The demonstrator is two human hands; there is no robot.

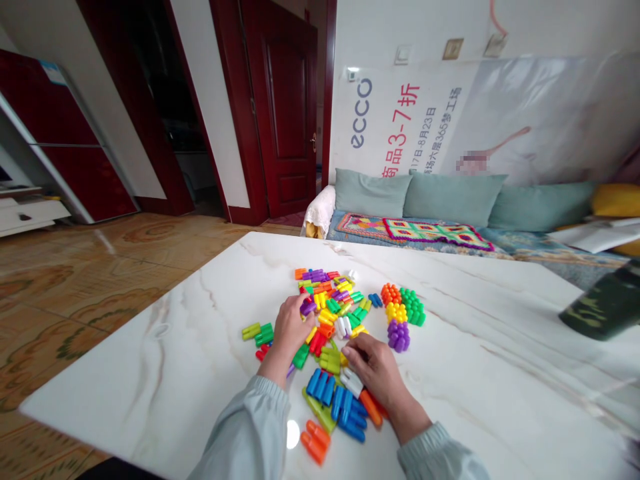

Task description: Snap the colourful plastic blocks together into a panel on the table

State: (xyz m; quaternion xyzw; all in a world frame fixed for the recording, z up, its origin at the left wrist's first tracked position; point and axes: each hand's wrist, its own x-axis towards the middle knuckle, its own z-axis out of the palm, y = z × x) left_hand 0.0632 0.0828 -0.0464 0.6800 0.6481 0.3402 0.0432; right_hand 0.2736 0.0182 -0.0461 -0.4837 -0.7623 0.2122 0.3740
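Over the left part of a pile of colourful plastic building blocks (330, 360), my left hand (290, 330) has its fingers closed around a purple block (308, 307). My right hand (376, 367) is curled low at the pile's right side, thumb and fingers together. A yellow block (344, 359) shows just beside its fingertips; whether they grip it is hidden. Under that hand lie a white block (351, 382) and an orange block (371, 408). Blue blocks (321, 387) and a light orange block (315, 441) lie nearer to me.
Right of the pile stand joined clusters of knobby blocks: orange (391, 294), green (413, 307), yellow (397, 313) and purple (399, 336). All rest on a white marbled table (200, 333). A dark camouflage-patterned container (603, 303) is at the right. Beyond is a cushioned sofa (450, 200).
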